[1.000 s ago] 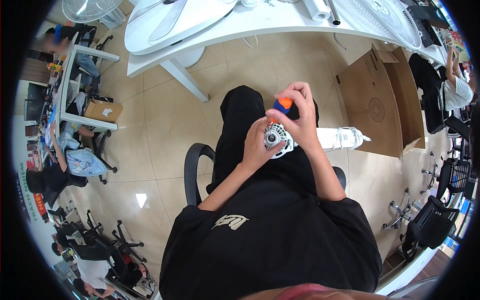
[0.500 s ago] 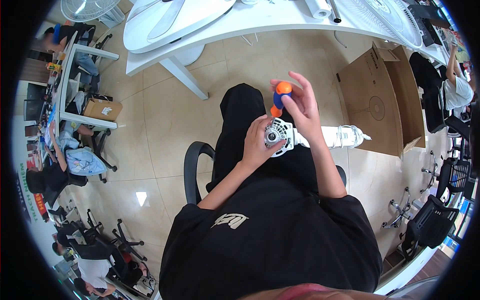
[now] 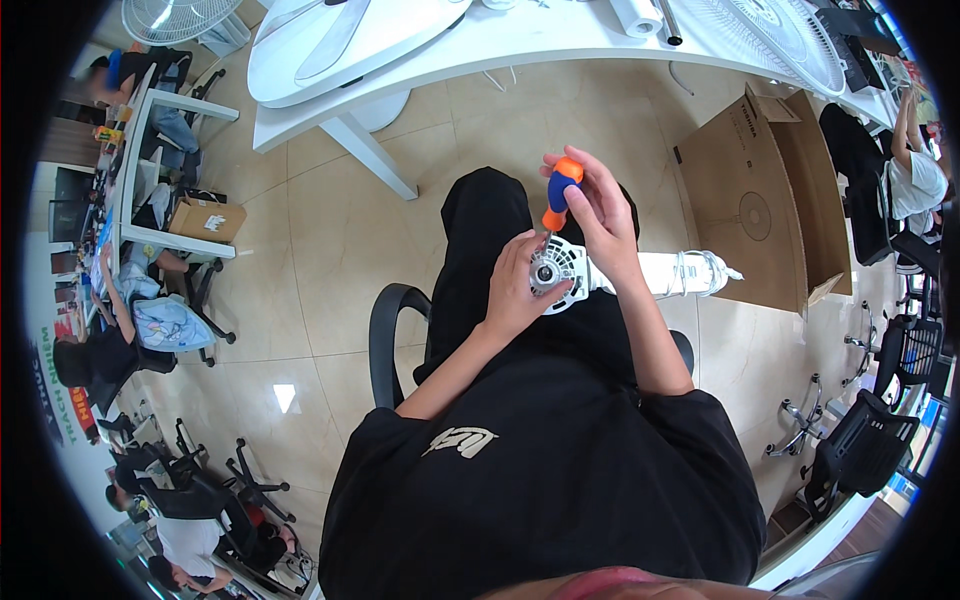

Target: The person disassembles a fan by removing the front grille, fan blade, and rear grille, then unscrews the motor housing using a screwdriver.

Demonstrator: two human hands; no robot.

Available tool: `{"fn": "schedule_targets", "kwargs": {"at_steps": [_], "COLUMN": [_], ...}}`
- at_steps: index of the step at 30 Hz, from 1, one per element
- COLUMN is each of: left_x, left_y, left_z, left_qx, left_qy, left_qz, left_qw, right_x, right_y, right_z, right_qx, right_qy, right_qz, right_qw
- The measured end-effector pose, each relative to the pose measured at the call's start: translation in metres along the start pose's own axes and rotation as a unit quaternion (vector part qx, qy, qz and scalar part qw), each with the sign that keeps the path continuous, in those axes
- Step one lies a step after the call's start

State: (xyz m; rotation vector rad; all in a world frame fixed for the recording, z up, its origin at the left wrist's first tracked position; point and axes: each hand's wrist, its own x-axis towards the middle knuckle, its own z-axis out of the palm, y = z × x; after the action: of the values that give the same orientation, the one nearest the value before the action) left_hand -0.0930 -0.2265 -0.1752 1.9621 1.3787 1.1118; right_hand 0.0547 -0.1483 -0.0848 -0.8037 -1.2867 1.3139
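Observation:
A white fan motor housing [image 3: 571, 262] with a slotted round face lies across my lap, and its white column [image 3: 660, 272] stretches to the right with a cord wound near its end. My left hand [image 3: 514, 282] grips the housing from the left, thumb below and fingers above. My right hand [image 3: 603, 210] is closed round the orange and blue handle of a screwdriver [image 3: 563, 187]. The screwdriver stands nearly upright in the picture, its short shaft running down to the upper edge of the housing beside my left fingertips. Its very tip is hidden.
Ahead, a white table [image 3: 430, 66] carries fan parts, including a fan grille [image 3: 780, 40] and a white roll [image 3: 636, 17]. An open cardboard box [image 3: 735, 200] stands at the right. A chair armrest [image 3: 385, 345] is at my left; other people sit farther off.
My right hand and the screwdriver have shifted slightly upward in the picture, exposing more of the handle and shaft. My left hand keeps its hold on the housing.

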Motion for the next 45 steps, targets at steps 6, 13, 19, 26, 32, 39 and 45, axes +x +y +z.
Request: {"fn": "schedule_targets", "kwargs": {"at_steps": [6,13,19,26,32,39,45], "left_x": [0.000,0.001,0.002,0.004,0.004,0.008,0.014], "left_y": [0.000,0.003,-0.001,-0.001,-0.008,-0.019,-0.024], "left_z": [0.000,-0.002,-0.001,-0.007,-0.014,-0.011,-0.013], "left_qx": [-0.005,-0.001,-0.016,-0.093,-0.166,-0.185,-0.141], "left_qy": [0.003,0.004,0.006,0.002,-0.023,-0.029,-0.053], "left_qz": [-0.005,-0.001,-0.002,-0.005,0.006,-0.077,-0.033], "left_qw": [1.000,1.000,1.000,0.996,0.986,0.979,0.988], "right_x": [-0.002,-0.003,-0.003,-0.005,-0.004,-0.005,-0.006], "right_y": [0.001,-0.002,-0.005,-0.005,-0.008,-0.011,-0.010], "right_z": [0.000,-0.002,-0.005,-0.006,-0.005,-0.003,-0.002], "right_qx": [0.004,-0.004,-0.013,-0.003,0.004,0.017,0.024], "right_qy": [0.009,0.014,0.020,0.025,0.024,0.025,0.024], "right_qz": [-0.018,-0.034,-0.030,-0.033,-0.052,-0.040,-0.056], "right_qw": [1.000,0.999,0.999,0.999,0.998,0.999,0.998]}}
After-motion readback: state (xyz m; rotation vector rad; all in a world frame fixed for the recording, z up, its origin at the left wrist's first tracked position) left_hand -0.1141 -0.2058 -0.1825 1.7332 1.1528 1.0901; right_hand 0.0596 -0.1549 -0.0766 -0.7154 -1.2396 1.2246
